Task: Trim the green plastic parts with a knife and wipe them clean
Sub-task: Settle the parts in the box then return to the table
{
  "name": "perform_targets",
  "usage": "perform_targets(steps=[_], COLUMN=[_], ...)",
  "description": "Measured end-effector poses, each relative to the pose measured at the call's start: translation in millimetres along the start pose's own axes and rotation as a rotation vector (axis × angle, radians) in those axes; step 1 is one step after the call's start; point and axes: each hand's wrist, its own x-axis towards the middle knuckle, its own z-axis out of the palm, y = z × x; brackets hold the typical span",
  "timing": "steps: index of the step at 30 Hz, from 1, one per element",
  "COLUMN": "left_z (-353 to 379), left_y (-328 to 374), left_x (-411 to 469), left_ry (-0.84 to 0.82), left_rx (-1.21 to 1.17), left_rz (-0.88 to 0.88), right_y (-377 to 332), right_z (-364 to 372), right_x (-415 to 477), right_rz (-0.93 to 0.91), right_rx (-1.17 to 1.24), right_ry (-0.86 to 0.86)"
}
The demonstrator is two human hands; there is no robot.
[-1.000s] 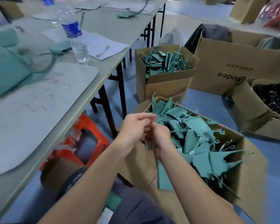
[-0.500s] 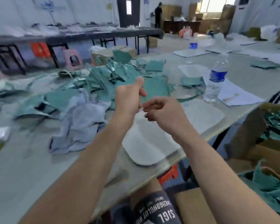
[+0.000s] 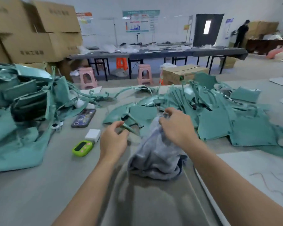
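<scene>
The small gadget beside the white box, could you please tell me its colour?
The gadget is lime green with a dark screen; head view.

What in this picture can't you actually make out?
- Head view: whether the left hand touches the green strip. Motion blur smears the fingers.
- Head view: fingertips of the right hand, hidden in the grey cloth it grips.
- The knife: not visible anywhere, perhaps under the cloth or the parts.
- The phone screen and the wall poster text: too small and blurred.

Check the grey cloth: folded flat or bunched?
Bunched. The grey cloth sits in a crumpled heap, its top pinched by the right hand.
</scene>
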Motion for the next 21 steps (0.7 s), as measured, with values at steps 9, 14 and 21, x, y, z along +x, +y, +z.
perform_targets(steps=[9,14,21], left_z=[-16.1,-11.3,9.2], left_y=[-43.6,-57.4,-41.9], left_x=[38.8,54.0,65.2], left_ry=[-0.229,-0.282,-0.417], left_rx=[-0.021,-0.214,-0.361], left_rz=[-0.183,-0.309,-0.567], right_y=[12.2,34.3,-28.5], right_z=[13.1,-42.1,2.9], right_x=[50.9,74.5,11.3], right_rz=[-0.028,0.019,-0.251], right_rx=[-0.289,-0.546,-0.371], right_ry=[-0.37,-0.233,-0.189])
